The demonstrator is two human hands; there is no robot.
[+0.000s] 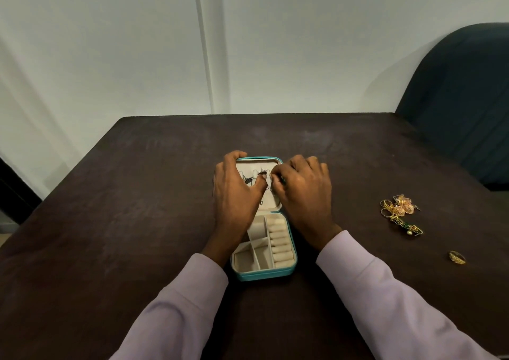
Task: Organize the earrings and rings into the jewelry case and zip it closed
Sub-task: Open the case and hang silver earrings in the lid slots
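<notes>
A teal jewelry case (292, 252) lies open in the middle of the dark table, its cream lid half flat on the far side. My left hand (234, 191) rests on the lid's left edge, thumb pressing on the lid panel. My right hand (303, 191) pinches a small dark earring (263, 173) against the lid panel, fingertips meeting the left thumb. Another dark earring (248, 180) hangs on the lid. The near half shows cream compartments and ring rolls (281, 245), with nothing visible in them. A pile of gold earrings (400, 212) and a gold ring (457, 257) lie to the right.
The dark wooden table (137, 194) ends at a pale wall behind. A dark blue chair back (462, 98) stands at the table's far right corner. My lilac sleeves (385, 291) cover both forearms near the front edge.
</notes>
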